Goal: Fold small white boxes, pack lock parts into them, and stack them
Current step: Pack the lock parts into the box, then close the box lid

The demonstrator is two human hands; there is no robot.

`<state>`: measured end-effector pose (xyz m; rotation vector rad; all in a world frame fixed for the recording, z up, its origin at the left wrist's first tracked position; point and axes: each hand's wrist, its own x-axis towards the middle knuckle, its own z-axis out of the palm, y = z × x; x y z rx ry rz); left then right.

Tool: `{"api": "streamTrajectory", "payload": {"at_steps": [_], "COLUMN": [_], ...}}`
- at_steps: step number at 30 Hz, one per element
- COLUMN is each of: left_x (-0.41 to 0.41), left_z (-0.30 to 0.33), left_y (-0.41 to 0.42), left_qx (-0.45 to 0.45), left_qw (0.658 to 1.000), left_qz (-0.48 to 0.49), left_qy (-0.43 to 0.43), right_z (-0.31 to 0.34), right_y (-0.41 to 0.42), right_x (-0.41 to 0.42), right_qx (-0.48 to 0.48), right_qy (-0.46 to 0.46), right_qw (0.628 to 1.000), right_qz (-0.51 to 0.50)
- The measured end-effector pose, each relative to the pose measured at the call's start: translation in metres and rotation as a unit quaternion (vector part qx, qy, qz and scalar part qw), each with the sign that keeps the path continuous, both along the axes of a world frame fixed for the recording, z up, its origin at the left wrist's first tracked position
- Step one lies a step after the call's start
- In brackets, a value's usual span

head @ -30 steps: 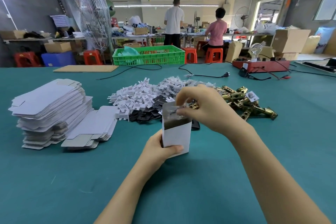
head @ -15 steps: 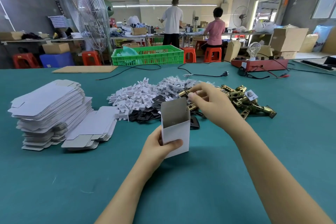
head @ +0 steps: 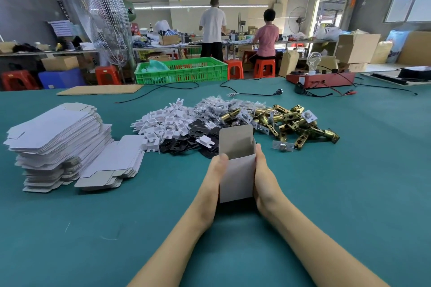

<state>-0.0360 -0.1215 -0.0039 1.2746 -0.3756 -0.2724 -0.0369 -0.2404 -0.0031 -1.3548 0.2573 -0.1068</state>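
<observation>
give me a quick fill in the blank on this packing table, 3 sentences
1. Both hands, left and right, hold a small white ____ between them.
2. The box's top flap is ____.
3. The stack of flat blanks lies to the ____ of the white clips.

Missing words: box; open; left

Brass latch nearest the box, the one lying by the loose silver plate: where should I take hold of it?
Judging by its pose, grip the brass latch across its round barrel, from above. It lies flat at the pile's near edge, clear of the silver plate.
</observation>
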Motion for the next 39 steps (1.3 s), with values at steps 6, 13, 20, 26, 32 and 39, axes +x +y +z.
{"api": "streamTrajectory", "payload": {"at_steps": [6, 13, 20, 26, 32, 39], "left_x": [-0.002, 0.005, 0.004, 0.001, 0.002, 0.004], "left_z": [0.007, 0.007, 0.006, 0.011, 0.014, 0.017], "left_y": [0.0, -0.001, -0.005, -0.009, -0.005, -0.001], "left_qx": [-0.024, -0.006, -0.001, -0.035, -0.059, -0.11], "left_qw": [0.999, 0.999, 0.999, 0.997, 0.996, 0.993], "left_qz": [-0.021, 0.013, 0.052, 0.065, 0.049, 0.043], "left_qy": [0.013, 0.039, 0.018, -0.016, -0.049, -0.009], "right_z": [-0.003, -0.003, 0.0, 0.012, 0.015, 0.025], "right_y": [-0.003, -0.004, -0.006, -0.006, -0.002, -0.001], "right_x": [-0.001, 0.0, -0.001, -0.005, -0.008, -0.013], "right_qx": [0.029, 0.009, 0.028, 0.013, -0.053, -0.017], "right_qy": [-0.048, -0.035, -0.05, -0.078, -0.189, -0.225], "right_qw": [0.997, 0.997, 0.993, 0.993, 0.981, 0.974], "right_qz": [0.06, 0.071, 0.101, 0.088, 0.002, -0.009]}}
